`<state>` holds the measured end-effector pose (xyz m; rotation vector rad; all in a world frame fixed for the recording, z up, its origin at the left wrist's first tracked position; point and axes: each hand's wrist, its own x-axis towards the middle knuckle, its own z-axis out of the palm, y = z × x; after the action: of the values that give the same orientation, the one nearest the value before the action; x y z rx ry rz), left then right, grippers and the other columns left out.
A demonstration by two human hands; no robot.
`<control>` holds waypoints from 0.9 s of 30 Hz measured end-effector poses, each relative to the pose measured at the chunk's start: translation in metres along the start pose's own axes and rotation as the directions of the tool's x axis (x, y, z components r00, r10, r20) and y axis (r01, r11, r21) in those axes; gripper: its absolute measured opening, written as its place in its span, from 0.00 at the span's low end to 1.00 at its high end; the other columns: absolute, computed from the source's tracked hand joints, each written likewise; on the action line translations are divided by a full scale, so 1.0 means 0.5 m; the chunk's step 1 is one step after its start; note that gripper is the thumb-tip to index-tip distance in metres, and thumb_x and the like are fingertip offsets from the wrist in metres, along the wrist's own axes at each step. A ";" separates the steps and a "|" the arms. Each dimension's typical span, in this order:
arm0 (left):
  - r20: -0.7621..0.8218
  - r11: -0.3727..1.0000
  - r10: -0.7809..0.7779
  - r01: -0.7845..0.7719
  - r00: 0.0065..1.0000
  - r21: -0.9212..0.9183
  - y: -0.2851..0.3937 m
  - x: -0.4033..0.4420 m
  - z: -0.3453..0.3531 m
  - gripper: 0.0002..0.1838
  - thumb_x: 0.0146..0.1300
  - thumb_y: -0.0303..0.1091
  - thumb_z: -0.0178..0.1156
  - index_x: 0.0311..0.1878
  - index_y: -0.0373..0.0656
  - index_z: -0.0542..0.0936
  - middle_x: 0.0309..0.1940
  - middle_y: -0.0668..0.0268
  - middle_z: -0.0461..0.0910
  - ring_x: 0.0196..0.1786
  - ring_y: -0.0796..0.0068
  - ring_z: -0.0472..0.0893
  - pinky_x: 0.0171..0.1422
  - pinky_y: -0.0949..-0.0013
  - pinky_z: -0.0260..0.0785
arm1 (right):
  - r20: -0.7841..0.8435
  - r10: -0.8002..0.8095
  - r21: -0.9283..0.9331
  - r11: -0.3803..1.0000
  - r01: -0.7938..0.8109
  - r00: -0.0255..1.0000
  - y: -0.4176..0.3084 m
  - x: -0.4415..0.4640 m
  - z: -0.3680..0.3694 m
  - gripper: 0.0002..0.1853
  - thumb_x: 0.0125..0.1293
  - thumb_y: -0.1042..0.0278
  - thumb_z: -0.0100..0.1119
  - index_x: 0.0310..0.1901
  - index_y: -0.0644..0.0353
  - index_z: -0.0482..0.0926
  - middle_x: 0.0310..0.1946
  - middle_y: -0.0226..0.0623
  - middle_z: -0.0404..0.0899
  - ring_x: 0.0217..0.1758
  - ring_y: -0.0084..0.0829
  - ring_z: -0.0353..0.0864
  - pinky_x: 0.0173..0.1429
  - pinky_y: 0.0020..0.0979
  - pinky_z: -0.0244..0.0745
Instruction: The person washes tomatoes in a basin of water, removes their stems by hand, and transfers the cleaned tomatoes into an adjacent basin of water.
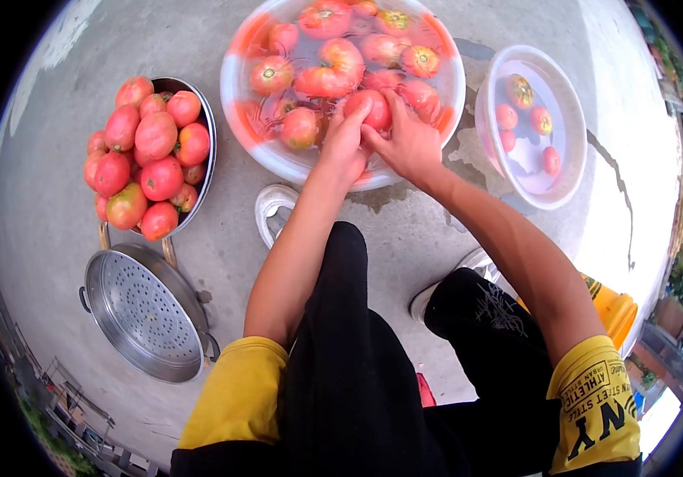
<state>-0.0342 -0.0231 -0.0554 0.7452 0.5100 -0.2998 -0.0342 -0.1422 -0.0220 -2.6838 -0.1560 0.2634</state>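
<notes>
Both my hands are together over a wide basin point(239, 131) of water with several tomatoes floating in it. Between them is a red tomato point(371, 109). My left hand point(346, 143) is closed on its left side, the thumb lying on top. My right hand point(411, 143) wraps the other side, with fingertips behind the tomato. Close around float a big lobed tomato point(333, 70), a paler tomato point(301, 127) at the left and another tomato point(421, 97) at the right. The underside of the held tomato is hidden.
A metal bowl point(210, 151) heaped with tomatoes stands at the left. Below it a perforated steamer pan point(138, 318) leans tilted. At the right is a smaller white basin point(568, 187) with water and several tomatoes. My shoes point(274, 208) are near the big basin on concrete.
</notes>
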 end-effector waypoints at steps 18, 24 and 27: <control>0.064 0.993 0.111 -0.114 0.992 0.042 -0.008 0.010 -0.007 0.18 0.76 0.40 0.48 0.61 0.39 0.72 0.56 0.60 0.77 0.56 0.67 0.79 0.58 0.63 0.74 | -0.122 -0.050 0.190 0.979 0.072 0.991 0.017 0.004 -0.030 0.45 0.49 0.48 0.76 0.62 0.67 0.64 0.53 0.54 0.78 0.54 0.51 0.81 0.57 0.44 0.77; 0.030 0.989 0.009 -0.014 0.999 0.149 0.010 -0.009 0.020 0.16 0.76 0.39 0.47 0.58 0.42 0.74 0.50 0.62 0.82 0.53 0.71 0.80 0.55 0.64 0.70 | -0.037 0.092 0.236 0.968 -0.080 0.995 0.005 -0.024 -0.179 0.43 0.47 0.48 0.77 0.57 0.70 0.67 0.49 0.56 0.80 0.55 0.51 0.81 0.58 0.44 0.76; 0.020 0.966 0.066 -0.069 0.998 0.248 0.002 -0.014 0.014 0.17 0.76 0.38 0.46 0.61 0.39 0.71 0.53 0.56 0.80 0.54 0.65 0.81 0.57 0.62 0.72 | -0.009 0.025 0.241 0.970 -0.023 1.000 0.036 -0.045 -0.199 0.44 0.49 0.49 0.75 0.61 0.70 0.67 0.52 0.57 0.79 0.57 0.50 0.80 0.60 0.42 0.76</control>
<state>-0.0374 -0.0270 -0.0467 1.0024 0.4392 -0.3080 -0.0341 -0.2029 0.0619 -2.4466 -0.0819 0.2561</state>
